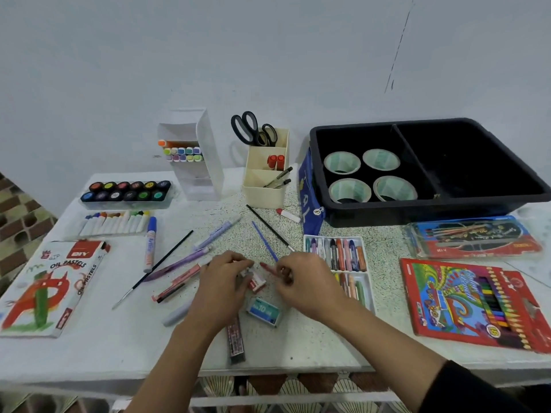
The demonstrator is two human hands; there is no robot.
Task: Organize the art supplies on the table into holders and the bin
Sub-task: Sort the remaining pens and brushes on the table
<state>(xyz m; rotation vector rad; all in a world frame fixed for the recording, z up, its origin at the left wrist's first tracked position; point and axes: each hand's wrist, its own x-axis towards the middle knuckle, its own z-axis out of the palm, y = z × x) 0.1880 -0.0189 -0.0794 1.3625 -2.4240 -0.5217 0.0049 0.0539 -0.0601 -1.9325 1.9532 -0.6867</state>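
At table centre, a small red-and-white box (257,283) lies on the speckled table (298,347) between both hands. Left hand (222,278): fingers curled down onto the box's far end, gripping it. Right hand (301,281): fingers curled tight just beside the box; cannot tell whether anything is pinched in them. Just nearer the camera sits a teal staples box (264,312), and beside it a dark slim case (235,342) lies partly under the left wrist. Pens and thin brushes are scattered left of and beyond the hands, with a blue-capped marker (150,242) further left. An open crayon tray (337,254) is right of the hands, partly behind the right one. Far side: a cream holder (265,189) with scissors (250,129) upright in its rear compartment, a white holder (205,162) with highlighters, and a black bin (477,204) holding four tape rolls (342,163) in its left compartment.
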